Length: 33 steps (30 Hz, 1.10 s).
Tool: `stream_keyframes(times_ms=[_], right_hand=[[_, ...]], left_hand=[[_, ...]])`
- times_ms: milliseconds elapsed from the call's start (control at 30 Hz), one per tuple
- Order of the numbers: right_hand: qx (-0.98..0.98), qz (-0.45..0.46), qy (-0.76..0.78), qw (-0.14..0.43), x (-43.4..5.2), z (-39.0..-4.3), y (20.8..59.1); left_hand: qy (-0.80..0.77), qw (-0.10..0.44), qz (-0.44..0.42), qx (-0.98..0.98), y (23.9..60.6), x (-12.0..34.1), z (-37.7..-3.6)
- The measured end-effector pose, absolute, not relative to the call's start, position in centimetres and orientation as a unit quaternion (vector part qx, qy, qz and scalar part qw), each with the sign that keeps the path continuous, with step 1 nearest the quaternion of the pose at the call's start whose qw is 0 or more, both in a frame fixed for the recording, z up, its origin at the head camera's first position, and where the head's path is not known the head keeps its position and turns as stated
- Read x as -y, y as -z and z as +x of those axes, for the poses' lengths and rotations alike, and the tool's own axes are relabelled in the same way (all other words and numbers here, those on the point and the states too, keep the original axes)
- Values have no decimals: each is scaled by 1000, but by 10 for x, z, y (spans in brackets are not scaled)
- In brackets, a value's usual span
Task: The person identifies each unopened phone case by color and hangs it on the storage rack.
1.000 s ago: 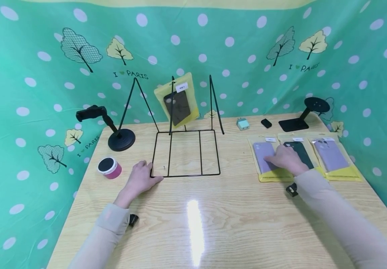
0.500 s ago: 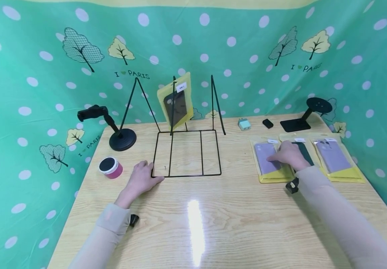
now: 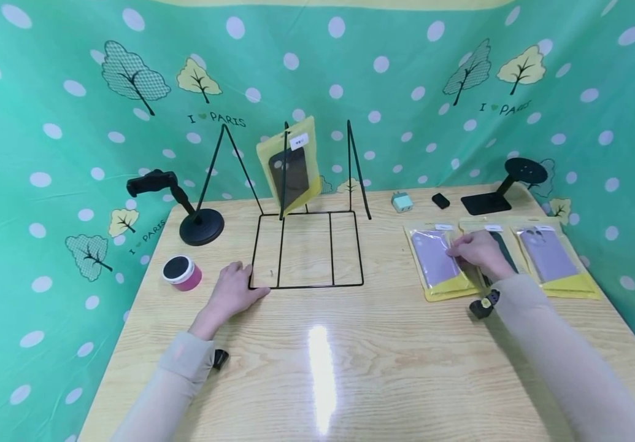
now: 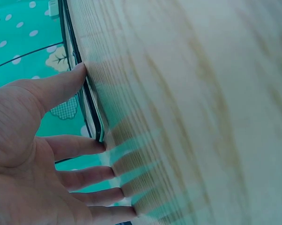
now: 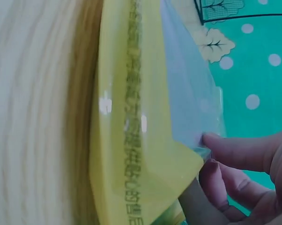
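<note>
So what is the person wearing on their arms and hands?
Both arms are covered by long, pale beige sleeves that reach the wrists: the left sleeve and the right sleeve. A small black device sits at each wrist, the left wrist device and the right wrist device, which has a yellowish spot. The hands are bare, with no gloves.

Wire rack (image 3: 306, 248) left of packets (image 3: 438, 263)

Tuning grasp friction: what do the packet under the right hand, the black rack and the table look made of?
Packet: looks like thin glossy plastic film, clear front over yellow backing; it flexes and shines where the right hand pinches its edge.
Rack: thin black rods, probably painted metal wire; the left hand rests at its corner.
Table: light wood grain with a bright glare, likely laminate or varnished wood.
</note>
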State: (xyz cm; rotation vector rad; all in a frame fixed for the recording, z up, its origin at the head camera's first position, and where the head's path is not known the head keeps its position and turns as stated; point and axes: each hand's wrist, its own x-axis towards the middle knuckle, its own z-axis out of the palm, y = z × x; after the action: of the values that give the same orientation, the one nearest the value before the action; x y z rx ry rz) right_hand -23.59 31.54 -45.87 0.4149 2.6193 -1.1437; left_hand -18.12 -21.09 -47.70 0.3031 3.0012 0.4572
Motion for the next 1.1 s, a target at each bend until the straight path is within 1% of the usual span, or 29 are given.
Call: stream_keyframes(times_ms=[200, 433, 567, 867, 1100], right_hand=[[-883, 142, 430, 121, -312, -228, 453], [-862, 113, 490, 53, -299, -212, 440], [-848, 95, 521, 29, -284, -200, 428], [-837, 32, 547, 17, -249, -167, 395], [-813, -25, 581, 3, -229, -144, 382]], left_hand=[[-153, 47, 100, -982, 476, 210, -181], [-154, 44, 101, -982, 477, 210, -182], [-153, 41, 101, -982, 477, 211, -182], [-160, 45, 96, -982, 474, 210, -180], [-153, 42, 101, -982, 474, 210, -180]])
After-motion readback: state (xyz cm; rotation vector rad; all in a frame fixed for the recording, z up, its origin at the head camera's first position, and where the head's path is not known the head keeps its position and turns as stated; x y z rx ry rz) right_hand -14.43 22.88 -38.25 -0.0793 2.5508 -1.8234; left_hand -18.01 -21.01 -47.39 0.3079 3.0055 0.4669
